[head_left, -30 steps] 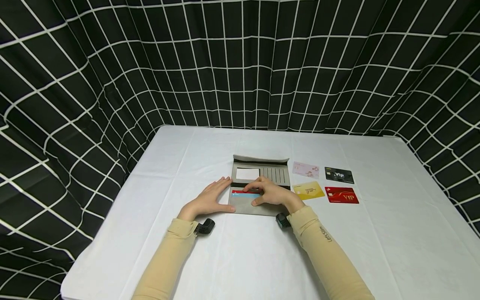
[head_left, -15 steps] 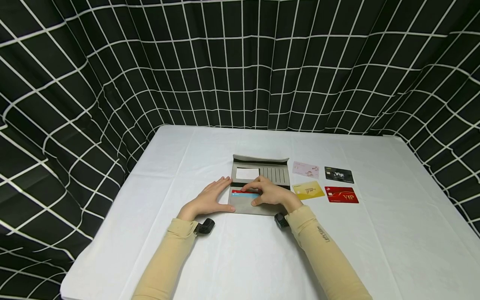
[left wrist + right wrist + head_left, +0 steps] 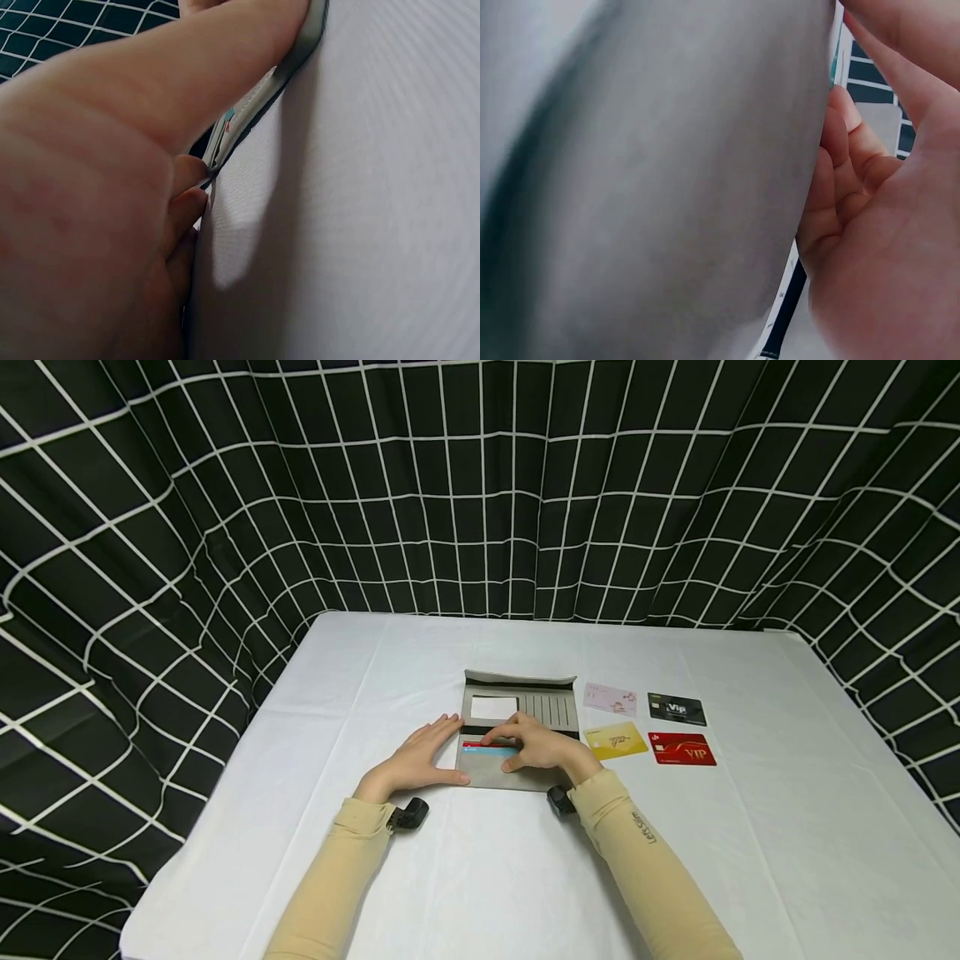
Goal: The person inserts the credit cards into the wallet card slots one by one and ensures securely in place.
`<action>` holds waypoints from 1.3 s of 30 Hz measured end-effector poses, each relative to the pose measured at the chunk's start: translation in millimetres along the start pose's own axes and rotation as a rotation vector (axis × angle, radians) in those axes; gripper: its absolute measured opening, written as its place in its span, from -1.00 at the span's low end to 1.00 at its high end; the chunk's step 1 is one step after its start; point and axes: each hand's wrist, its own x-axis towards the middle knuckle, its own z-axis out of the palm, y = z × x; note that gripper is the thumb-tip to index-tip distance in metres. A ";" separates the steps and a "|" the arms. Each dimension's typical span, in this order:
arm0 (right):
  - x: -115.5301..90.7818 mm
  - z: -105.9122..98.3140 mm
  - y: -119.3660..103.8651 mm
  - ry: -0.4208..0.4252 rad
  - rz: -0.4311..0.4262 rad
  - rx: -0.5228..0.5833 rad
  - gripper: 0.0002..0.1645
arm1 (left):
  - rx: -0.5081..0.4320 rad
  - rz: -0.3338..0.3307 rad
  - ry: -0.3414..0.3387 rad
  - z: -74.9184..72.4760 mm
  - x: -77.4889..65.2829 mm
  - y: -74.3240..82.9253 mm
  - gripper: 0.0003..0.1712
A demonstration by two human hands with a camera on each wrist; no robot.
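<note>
A grey wallet (image 3: 486, 774) lies unfolded on the table. In its near half, a light-blue card (image 3: 486, 751) shows at the pocket mouth, with a thin strip of a red card (image 3: 471, 744) just behind it. My right hand (image 3: 549, 748) is over this half; its index fingertip presses the red card's top edge and its thumb rests on the pocket front. In the right wrist view the other fingers are bent against the wallet. My left hand (image 3: 415, 762) lies spread at the wallet's left side, fingertips and thumb touching its edge.
Right of the wallet lie a pink card (image 3: 611, 699), a black VIP card (image 3: 677, 709), a yellow card (image 3: 617, 741) and a red VIP card (image 3: 682, 749). The wallet's far half has a white panel (image 3: 493, 707) and several slots. A black gridded curtain surrounds the white table (image 3: 420, 893).
The red strip above the light-blue card has become thinner as the card slid down into the pocket. My right hand has shifted slightly left; my left hand keeps its place.
</note>
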 end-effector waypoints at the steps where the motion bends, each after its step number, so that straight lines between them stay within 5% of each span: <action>1: 0.2 0.2 0.1 0.002 -0.003 -0.002 -0.46 | 0.001 0.000 0.001 -0.1 0.1 0.0 0.13; 39: -0.8 0.5 -6.2 -0.022 0.003 -0.170 -0.44 | -0.001 -0.009 0.000 2.0 0.7 -2.6 0.14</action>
